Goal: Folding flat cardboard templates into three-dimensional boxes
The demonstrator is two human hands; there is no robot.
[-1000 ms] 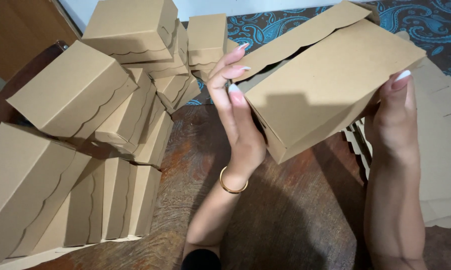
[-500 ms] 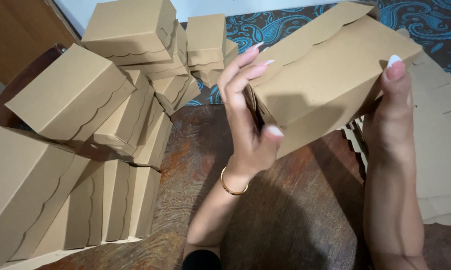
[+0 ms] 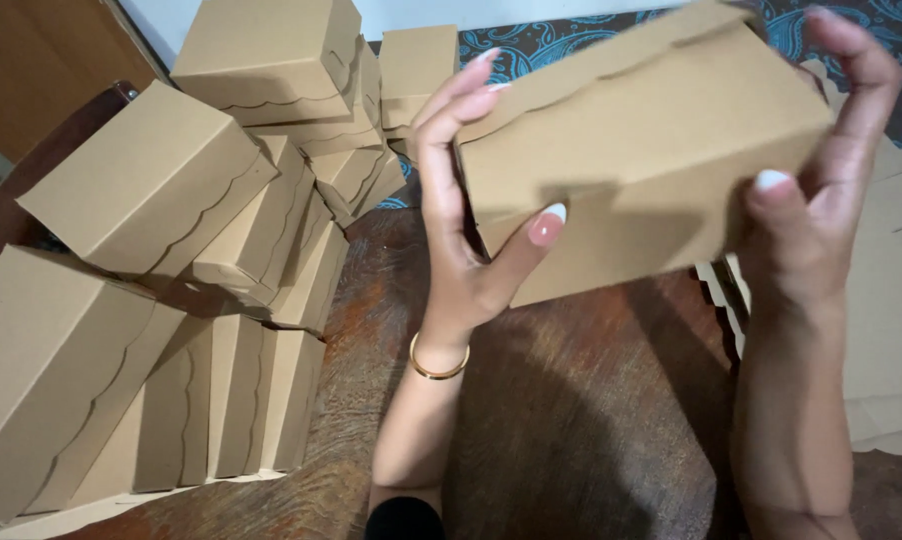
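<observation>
I hold a brown cardboard box point(image 3: 641, 150) with a scalloped lid edge up in the air above a dark wooden table point(image 3: 591, 420). My left hand point(image 3: 466, 215) clasps its left end, thumb pressed on the front face, fingers up along the side. A gold bangle sits on that wrist. My right hand point(image 3: 821, 190) grips the right end, thumb on the front and fingers curled over the top corner. The box is closed and tilted, its right end higher.
A heap of several finished brown boxes point(image 3: 161, 250) fills the left side, some stacked, some leaning. Flat unfolded cardboard sheets point(image 3: 886, 330) lie at the right. A blue patterned cloth point(image 3: 571, 35) shows at the back.
The box has been turned and brought closer to me. My left thumb moved onto its front face, and my right hand shifted up to wrap the right end.
</observation>
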